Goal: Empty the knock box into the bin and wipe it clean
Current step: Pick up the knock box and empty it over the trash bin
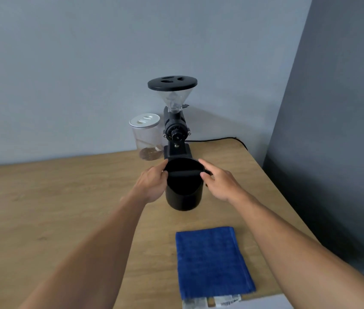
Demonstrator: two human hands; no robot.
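A black round knock box (184,197) with a bar across its mouth stands upright on the wooden table (65,197), just in front of the grinder. My left hand (153,182) grips its left rim and wall, thumb at the bar's left end. My right hand (217,181) holds the right rim, with the thumb on the bar's right end and the fingers around the far side. The inside of the box is dark, so I cannot tell what it holds. A folded blue cloth (212,262) lies flat on the table, nearer to me. No bin is in view.
A black coffee grinder (176,130) with a clear hopper stands behind the box near the wall. A clear lidded jar (146,139) with some grounds sits to its left. A black cable (221,139) runs right. The table's right edge (288,210) is close; a white item (254,303) lies at the bottom.
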